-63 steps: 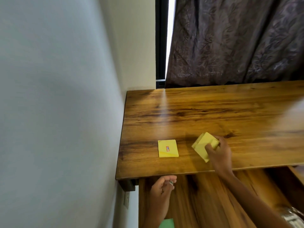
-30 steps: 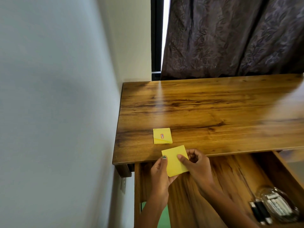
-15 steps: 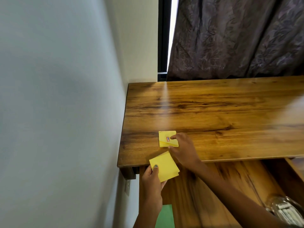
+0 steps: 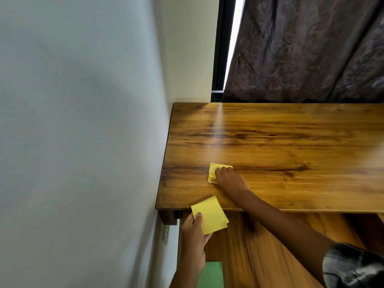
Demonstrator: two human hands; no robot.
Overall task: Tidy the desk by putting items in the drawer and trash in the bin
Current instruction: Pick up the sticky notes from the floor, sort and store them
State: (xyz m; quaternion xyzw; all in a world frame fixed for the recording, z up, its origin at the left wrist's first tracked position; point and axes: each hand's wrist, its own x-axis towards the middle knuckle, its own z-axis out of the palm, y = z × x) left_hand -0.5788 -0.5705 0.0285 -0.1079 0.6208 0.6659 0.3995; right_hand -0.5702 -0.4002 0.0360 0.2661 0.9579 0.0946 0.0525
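Note:
On the wooden desk, near its front left corner, lies a small yellow sticky-note pad. My right hand covers its right side, fingers curled over the pad's edge. My left hand holds a second yellow sticky-note pad between thumb and fingers, just below the desk's front edge and above the open wooden drawer. The drawer's right part is hidden by my right arm.
A white wall runs along the desk's left side, with a socket under the corner. A dark curtain hangs behind the desk. A green sheet shows at the drawer's near left. A blurred grey object sits bottom right.
My right hand passed one yellow pad to my left hand, then reached left onto the desk and closed over the other pad. The left hand keeps its pad above the drawer.

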